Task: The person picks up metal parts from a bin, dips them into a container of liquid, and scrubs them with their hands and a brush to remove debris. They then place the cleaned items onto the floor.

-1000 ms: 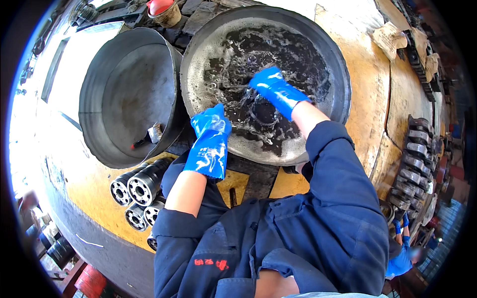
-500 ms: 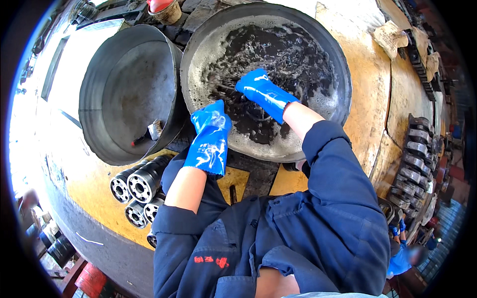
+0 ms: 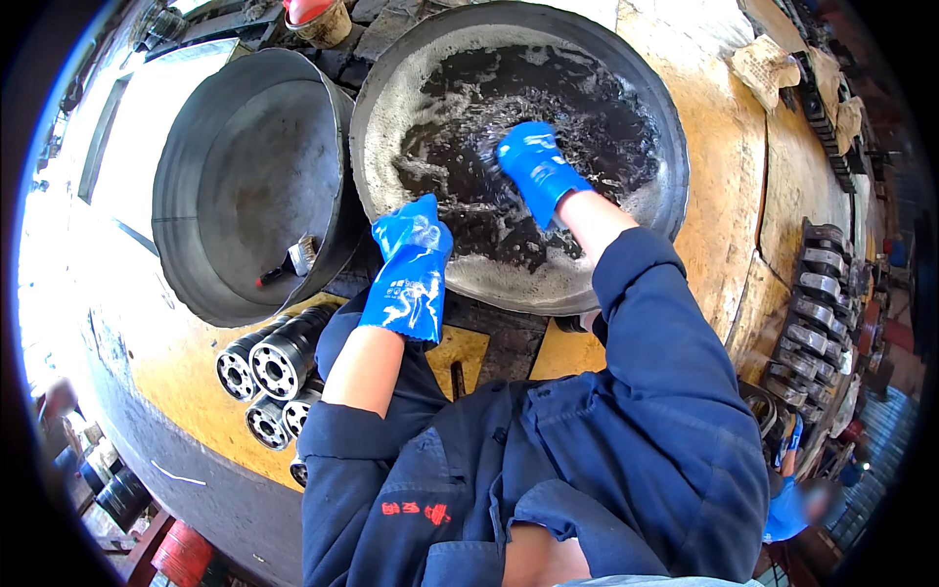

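Note:
A wide round metal basin [image 3: 675,117] holds dark liquid [image 3: 509,78] with pale foam round its edge. My left hand [image 3: 413,233], in a wet blue rubber glove, is closed over the basin's near-left rim. My right hand [image 3: 536,161], gloved the same way, is above the middle of the basin with its fingers curled. Splashes and a grey blur at its fingertips hide what it grips. Left of the basin, an empty-looking metal tub [image 3: 264,147] has a brush [image 3: 298,256] lying inside it.
Several dark cylindrical metal parts with holed ends [image 3: 279,367] lie beside my left forearm. A crankshaft-like part [image 3: 817,313] lies at the right. Crumpled cloth [image 3: 763,70] is at the far right, a small bucket [image 3: 321,22] at the back. Another person [image 3: 787,509] shows at lower right.
My right hand has moved a little to the right and turned across the liquid, and the splashes and foam have shifted. My left hand stays at the rim.

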The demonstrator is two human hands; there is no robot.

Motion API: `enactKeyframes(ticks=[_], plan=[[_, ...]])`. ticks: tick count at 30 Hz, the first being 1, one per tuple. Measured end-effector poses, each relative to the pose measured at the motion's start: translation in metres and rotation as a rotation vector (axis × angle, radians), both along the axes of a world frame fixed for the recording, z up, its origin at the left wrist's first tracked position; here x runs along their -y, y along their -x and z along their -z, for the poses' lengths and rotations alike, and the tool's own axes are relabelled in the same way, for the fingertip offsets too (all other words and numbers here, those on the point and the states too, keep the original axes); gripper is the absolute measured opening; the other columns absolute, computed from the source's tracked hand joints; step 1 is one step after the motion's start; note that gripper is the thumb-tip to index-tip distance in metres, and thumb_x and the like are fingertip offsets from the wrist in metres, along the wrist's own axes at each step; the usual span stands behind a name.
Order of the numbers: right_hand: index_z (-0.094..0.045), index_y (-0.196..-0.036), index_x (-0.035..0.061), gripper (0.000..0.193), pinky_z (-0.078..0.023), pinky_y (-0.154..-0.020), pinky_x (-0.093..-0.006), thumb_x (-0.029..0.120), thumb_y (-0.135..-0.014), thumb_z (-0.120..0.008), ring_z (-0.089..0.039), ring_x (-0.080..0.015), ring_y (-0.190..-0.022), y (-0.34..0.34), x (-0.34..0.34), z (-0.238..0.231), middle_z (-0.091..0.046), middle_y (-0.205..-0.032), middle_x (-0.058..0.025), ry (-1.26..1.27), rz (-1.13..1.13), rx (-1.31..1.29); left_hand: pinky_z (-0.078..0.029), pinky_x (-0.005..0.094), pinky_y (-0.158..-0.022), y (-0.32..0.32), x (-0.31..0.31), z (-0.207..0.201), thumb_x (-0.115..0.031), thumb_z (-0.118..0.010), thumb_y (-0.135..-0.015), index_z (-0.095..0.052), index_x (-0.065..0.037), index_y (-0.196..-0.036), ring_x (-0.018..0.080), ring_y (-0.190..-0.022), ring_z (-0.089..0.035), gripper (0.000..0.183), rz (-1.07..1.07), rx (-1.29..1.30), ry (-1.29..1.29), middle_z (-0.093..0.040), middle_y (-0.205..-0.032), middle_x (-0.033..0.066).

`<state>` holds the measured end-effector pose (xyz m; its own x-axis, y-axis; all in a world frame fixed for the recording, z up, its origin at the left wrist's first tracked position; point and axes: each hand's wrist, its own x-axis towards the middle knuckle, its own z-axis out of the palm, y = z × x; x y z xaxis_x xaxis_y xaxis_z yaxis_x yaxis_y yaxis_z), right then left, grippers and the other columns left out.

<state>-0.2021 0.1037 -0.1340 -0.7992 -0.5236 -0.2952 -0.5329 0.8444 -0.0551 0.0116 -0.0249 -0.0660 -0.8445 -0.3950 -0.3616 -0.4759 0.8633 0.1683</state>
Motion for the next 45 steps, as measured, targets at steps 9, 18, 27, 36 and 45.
enactKeyframes(ticks=[9, 18, 27, 36, 45], plan=[[-0.076, -0.118, 0.0128, 0.039, -0.051, -0.098, -0.0481, 0.031, -0.1, -0.047, -0.07, -0.0331, -0.111, 0.007, -0.006, -0.014, -0.075, -0.118, -0.0122, -0.27, -0.409, 0.041, -0.05, 0.0514, -0.094, -0.012, 0.013, -0.003, -0.028, -0.066, -0.088, -0.067, -0.015, -0.123, 0.0338, -0.108, -0.07, 0.037, -0.051, 0.031, 0.011, -0.075, -0.111, 0.0142], [-0.08, -0.103, 0.0085, 0.036, -0.057, -0.087, -0.0481, 0.029, -0.095, -0.051, -0.075, -0.0337, -0.098, 0.011, -0.008, -0.009, -0.076, -0.105, -0.017, -0.034, 0.035, -0.053, -0.049, 0.053, -0.092, 0.0, 0.0, 0.001, -0.026, -0.067, -0.088, -0.07, -0.017, -0.116, 0.0345, -0.109, -0.07, 0.03, -0.013, -0.025, -0.004, -0.075, -0.11, 0.0125], [-0.075, -0.119, 0.0195, 0.031, -0.058, -0.09, -0.0481, 0.018, -0.094, -0.056, -0.07, -0.0331, -0.113, 0.02, -0.025, 0.003, -0.073, -0.124, -0.0086, -0.124, -0.301, 0.051, -0.052, 0.0522, -0.091, 0.002, 0.003, -0.003, -0.033, -0.068, -0.087, -0.068, -0.015, -0.121, 0.0325, -0.107, -0.071, 0.038, -0.01, 0.0, 0.006, -0.075, -0.109, 0.0132], [-0.079, -0.102, 0.0118, 0.02, -0.06, -0.076, -0.047, 0.019, -0.085, -0.071, -0.075, -0.0348, -0.095, -0.005, -0.011, -0.02, -0.077, -0.103, -0.015, 0.032, -0.072, -0.087, -0.052, 0.05, -0.091, -0.001, 0.003, -0.003, -0.028, -0.068, -0.088, -0.068, -0.016, -0.122, 0.0316, -0.107, -0.071, 0.036, -0.019, 0.01, -0.002, -0.075, -0.109, 0.0127], [-0.076, -0.111, 0.0136, 0.029, -0.058, -0.087, -0.0493, 0.021, -0.094, -0.054, -0.072, -0.0382, -0.103, 0.023, -0.016, 0.002, -0.074, -0.115, -0.0153, -0.004, -0.141, -0.002, -0.053, 0.0489, -0.092, 0.0, 0.006, -0.003, -0.03, -0.068, -0.087, -0.068, -0.012, -0.121, 0.0331, -0.104, -0.072, 0.039, -0.035, 0.0, -0.003, -0.075, -0.106, 0.0148]])
